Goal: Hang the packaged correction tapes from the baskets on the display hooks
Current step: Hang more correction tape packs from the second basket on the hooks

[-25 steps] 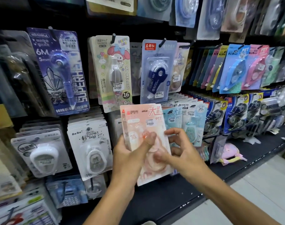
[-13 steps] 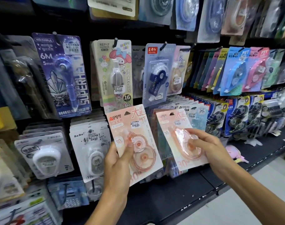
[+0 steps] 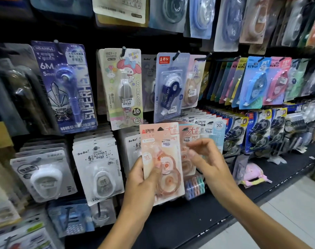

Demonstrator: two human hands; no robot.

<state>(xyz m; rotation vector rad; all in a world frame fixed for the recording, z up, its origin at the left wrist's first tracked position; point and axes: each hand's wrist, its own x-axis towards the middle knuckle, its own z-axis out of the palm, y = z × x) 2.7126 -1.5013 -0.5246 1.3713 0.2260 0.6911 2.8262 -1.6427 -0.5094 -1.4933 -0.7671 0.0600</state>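
The left hand (image 3: 142, 184) is gripping a pink correction tape pack (image 3: 162, 162) from below, thumb lying across the clear blister on its front, fingers behind the card. The pack is standing upright, slightly tilted, in front of the display. The right hand (image 3: 207, 159) is hovering just to the right of it, fingers loosely curled and spread, grasping nothing that can be made out; its fingertips are lying in front of a second pink pack (image 3: 189, 139) that is sitting among the hanging rows, its top edge peeking out just behind and to the right of the held one. Light blue packs (image 3: 217, 130) are hanging right behind that. Above, a My Melody pack (image 3: 124, 87) and a blue-and-white pack (image 3: 169, 87) are hanging on hooks. White BoBo packs (image 3: 99, 168) are hanging to the left. Below the hands, the black shelf (image 3: 198, 218) is running toward the right, with a pink plush item (image 3: 250, 173) lying near its back edge.
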